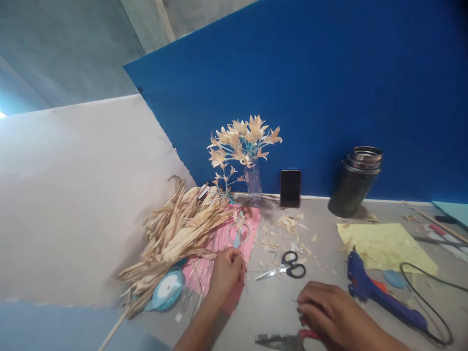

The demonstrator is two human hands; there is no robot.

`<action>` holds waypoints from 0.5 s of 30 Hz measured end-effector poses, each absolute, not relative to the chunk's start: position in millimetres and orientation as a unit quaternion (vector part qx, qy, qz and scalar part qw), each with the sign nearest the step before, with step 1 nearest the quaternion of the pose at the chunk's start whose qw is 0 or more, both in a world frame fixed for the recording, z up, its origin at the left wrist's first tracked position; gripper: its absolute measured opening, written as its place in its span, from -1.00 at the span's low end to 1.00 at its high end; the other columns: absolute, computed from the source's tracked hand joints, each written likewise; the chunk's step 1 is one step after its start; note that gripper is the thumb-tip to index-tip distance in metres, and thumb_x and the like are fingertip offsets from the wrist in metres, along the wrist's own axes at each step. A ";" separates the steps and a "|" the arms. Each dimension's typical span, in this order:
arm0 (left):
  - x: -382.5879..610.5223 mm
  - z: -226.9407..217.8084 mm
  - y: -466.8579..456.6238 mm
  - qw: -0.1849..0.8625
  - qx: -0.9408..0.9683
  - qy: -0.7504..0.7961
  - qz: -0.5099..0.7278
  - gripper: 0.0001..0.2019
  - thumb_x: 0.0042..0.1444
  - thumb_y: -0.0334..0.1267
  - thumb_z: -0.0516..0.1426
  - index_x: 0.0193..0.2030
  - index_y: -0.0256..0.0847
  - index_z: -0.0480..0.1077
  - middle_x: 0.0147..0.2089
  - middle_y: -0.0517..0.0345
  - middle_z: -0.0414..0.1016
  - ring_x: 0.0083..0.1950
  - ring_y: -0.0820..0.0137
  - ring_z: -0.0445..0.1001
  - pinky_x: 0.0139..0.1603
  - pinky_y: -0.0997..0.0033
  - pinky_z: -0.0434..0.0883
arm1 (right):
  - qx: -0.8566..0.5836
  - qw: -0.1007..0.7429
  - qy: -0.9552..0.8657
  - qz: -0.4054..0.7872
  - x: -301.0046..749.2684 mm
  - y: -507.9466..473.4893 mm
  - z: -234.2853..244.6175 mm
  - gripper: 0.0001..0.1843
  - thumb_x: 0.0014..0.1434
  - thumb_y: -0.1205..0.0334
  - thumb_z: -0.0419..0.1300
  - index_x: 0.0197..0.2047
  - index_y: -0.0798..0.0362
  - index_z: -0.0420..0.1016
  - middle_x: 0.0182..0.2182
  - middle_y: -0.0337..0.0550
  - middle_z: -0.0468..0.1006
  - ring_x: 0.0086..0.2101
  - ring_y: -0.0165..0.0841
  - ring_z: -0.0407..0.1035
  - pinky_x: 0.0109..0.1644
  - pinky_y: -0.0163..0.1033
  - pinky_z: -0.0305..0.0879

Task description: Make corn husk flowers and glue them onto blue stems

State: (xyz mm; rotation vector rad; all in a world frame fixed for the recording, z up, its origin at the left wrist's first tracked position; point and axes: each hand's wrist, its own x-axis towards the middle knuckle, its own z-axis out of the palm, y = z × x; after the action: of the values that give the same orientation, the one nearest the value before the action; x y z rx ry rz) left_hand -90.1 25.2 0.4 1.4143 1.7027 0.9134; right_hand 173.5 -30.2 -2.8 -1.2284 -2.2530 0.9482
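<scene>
My left hand [225, 271] is closed in a pinch on a thin stick [244, 279] over the pink sheet [219, 253], next to a heap of dried corn husks [179, 229]. My right hand [329, 312] rests curled on the grey tabletop [270, 302], its fingers on the red handle of a pair of pliers [283, 341] at the front edge. Black-handled scissors [283, 269] lie between the two hands. A small vase [253, 183] of husk flowers [243, 139] stands at the blue back wall.
A blue glue gun [380, 295] with a black cord [431, 297] lies to the right, beside a yellow sheet [383, 243]. A dark jar [354, 183] and a phone [290, 188] stand against the wall. A blue ribbon roll [166, 290] sits under the husks. Husk scraps [288, 224] are scattered mid-table.
</scene>
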 end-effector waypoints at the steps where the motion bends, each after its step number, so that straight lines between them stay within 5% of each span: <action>1: -92.8 -1.6 27.4 0.355 0.553 0.667 0.351 -0.81 0.04 -0.25 0.02 -0.55 -0.18 0.32 -0.65 0.21 0.38 -0.65 0.42 0.33 -0.57 0.48 0.23 | -0.439 0.190 -0.813 0.332 173.6 -30.2 -2.5 -0.72 0.36 0.23 0.08 -0.37 0.00 0.51 -0.40 -0.20 0.57 -0.37 -0.34 0.43 -0.26 -0.31 0.21; 9: -105.3 35.4 20.0 0.179 0.654 0.656 0.331 -0.76 0.16 -0.11 0.05 -0.36 -0.16 0.47 -0.40 0.07 0.56 -0.35 0.26 0.46 -0.27 0.35 0.34 | -0.451 0.167 -0.822 0.305 172.9 -28.7 8.1 -0.73 0.33 0.31 0.08 -0.36 0.01 0.54 -0.37 -0.19 0.60 -0.35 -0.35 0.45 -0.23 -0.33 0.22; 15: -50.6 7.4 -8.0 0.368 0.708 0.517 0.310 -0.61 0.31 0.06 -0.03 -0.18 -0.11 0.53 -0.57 0.22 0.40 -0.52 0.36 0.39 -0.45 0.48 0.34 | -0.512 0.214 -0.797 0.239 193.7 -18.8 24.8 -0.76 0.31 0.28 0.10 -0.29 0.00 0.60 -0.34 -0.17 0.66 -0.33 -0.33 0.50 -0.22 -0.32 0.26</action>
State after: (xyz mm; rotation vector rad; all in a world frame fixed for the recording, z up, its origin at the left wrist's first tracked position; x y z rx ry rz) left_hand -50.6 -8.0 7.4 1.8176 1.3285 0.7969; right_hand 193.7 -18.8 24.8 -1.4216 -2.2106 0.6625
